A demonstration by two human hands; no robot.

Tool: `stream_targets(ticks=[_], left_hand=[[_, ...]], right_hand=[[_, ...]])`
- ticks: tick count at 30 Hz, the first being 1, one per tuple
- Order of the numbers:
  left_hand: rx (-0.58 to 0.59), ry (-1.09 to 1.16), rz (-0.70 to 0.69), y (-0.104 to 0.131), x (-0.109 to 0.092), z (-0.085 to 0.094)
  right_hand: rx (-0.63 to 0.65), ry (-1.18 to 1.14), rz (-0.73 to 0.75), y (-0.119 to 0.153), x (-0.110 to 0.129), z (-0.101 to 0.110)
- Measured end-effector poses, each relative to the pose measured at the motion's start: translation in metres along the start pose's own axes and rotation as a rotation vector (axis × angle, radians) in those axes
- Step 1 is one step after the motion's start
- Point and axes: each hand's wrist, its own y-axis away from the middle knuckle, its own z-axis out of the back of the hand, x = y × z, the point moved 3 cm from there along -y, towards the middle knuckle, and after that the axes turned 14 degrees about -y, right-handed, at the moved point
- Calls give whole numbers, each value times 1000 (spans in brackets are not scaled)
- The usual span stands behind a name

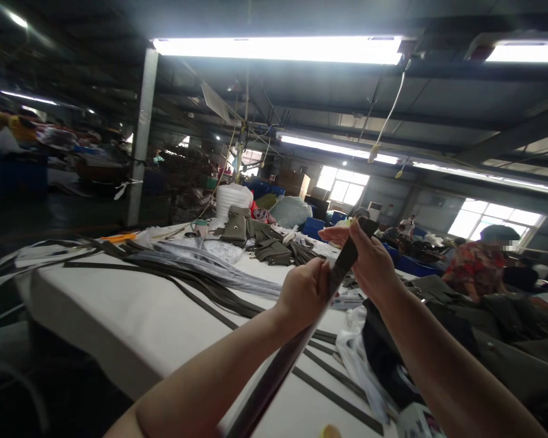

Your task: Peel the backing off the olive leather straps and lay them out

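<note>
Slanting up through the middle of the view is a long dark olive strap (347,255), its lower length inside what looks like a clear plastic sleeve (296,348). My left hand (304,289) is closed round the strap and sleeve, fingers curled in. Higher up, my right hand (375,261) pinches the strap's bare top end, thumb in front and fingers behind. Beneath my arms, several loose dark straps (335,398) lie on the white table (114,310). A bundle of dark straps and clear sleeves (201,267) stretches across the table beyond my left hand.
Dark olive pouches (274,250) are piled at the table's far side, near a white foam roll (232,201). Crumpled clear plastic (354,340) and dark fabric lie right. A person in a patterned top (475,264) is at the right. A metal post (144,134) rises behind the table.
</note>
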Motion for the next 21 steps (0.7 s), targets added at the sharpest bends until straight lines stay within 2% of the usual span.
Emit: stream_targets(ticks=[4, 8, 11, 14, 18, 21], left_hand=[[12, 62, 22, -1, -1, -4], [28, 103, 26, -7, -7, 1], [-69, -7, -24, -13, -13, 8], [-185, -164, -90, -16, -16, 12], [-183, -181, -90, -13, -13, 12], [-158, -116, -67, -10, -8, 14]], right_hand=[[31, -16, -36, 3, -3, 1], [39, -14, -83, 12, -9, -3], [55, -2, -167, 20, -11, -10], [65, 25, -168, 24, -11, -15], [78, 66, -177, 26, -15, -13], [140, 94, -206, 30, -22, -8]])
